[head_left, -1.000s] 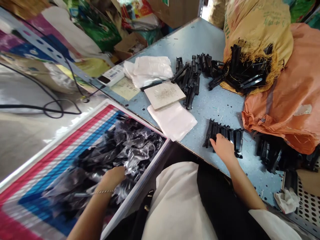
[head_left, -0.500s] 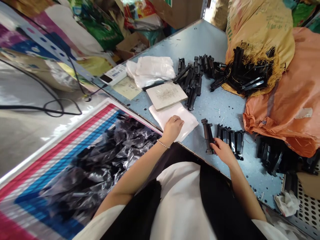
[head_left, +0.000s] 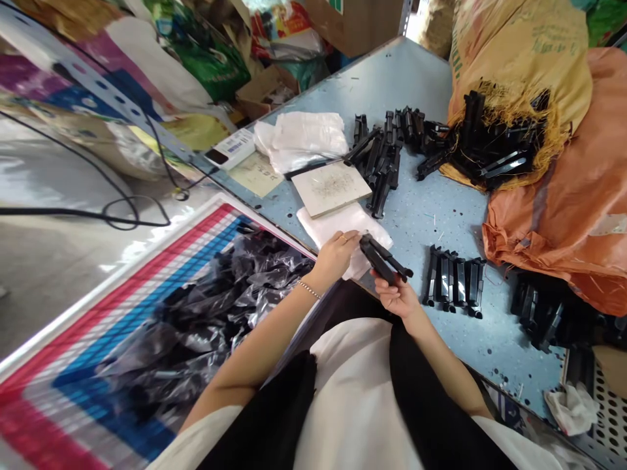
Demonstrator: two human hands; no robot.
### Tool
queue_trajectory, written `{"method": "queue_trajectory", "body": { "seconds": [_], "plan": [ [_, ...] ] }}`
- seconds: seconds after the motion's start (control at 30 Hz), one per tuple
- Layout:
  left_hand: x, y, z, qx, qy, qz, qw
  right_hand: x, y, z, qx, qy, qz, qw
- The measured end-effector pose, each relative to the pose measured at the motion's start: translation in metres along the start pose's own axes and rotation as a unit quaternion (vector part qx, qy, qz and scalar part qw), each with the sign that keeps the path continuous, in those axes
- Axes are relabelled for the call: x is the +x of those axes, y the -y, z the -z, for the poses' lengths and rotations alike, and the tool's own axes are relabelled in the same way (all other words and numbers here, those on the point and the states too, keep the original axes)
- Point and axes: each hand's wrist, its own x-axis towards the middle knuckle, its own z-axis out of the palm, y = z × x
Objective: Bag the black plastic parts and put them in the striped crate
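Note:
My right hand (head_left: 398,297) grips a black plastic part (head_left: 379,261), long and narrow, lifted off the table and tilted. Its far end is right by the fingertips of my left hand (head_left: 337,260). That hand is closed, thumb and fingers pinched at the edge of a clear plastic bag (head_left: 360,264) on a flat stack of bags. A pale square tile (head_left: 332,187) weighs down the stack's far side. To the right of my right hand, several matching black parts (head_left: 454,281) lie side by side in a row.
A striped crate (head_left: 147,287) at the left holds bagged black parts (head_left: 206,313). More loose parts (head_left: 379,156) lie beyond the tile, near folded white bags (head_left: 308,134). A yellow sack (head_left: 519,52) spills parts; an orange sack (head_left: 553,228) stands nearer.
My right hand has picked up the black part from beside the row and carried it left to my left hand. My left hand has stayed at the bag stack.

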Motion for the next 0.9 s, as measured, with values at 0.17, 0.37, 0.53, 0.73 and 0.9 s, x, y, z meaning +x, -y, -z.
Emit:
{"method": "queue_trajectory", "body": {
  "seconds": [0.17, 0.37, 0.53, 0.73, 0.9],
  "plan": [
    [-0.021, -0.042, 0.002, -0.031, -0.028, -0.127, 0.991, 0.005, -0.001, -0.001, -0.034, -0.044, 0.039, 0.998],
    [-0.049, -0.058, 0.01, -0.122, -0.039, -0.095, 0.987, -0.017, -0.015, -0.013, -0.058, -0.049, 0.101, 0.992],
    [-0.063, -0.064, 0.014, -0.102, -0.061, -0.076, 0.99, -0.022, -0.024, -0.03, -0.162, -0.055, 0.15, 0.974],
    [-0.069, -0.077, 0.027, -0.113, 0.023, -0.126, 0.985, -0.021, -0.021, -0.048, -0.471, -0.187, 0.216, 0.835],
    [-0.078, -0.078, 0.048, -0.055, 0.01, -0.097, 0.994, -0.029, -0.041, -0.062, -0.611, -0.096, 0.148, 0.772]
  ]
}}
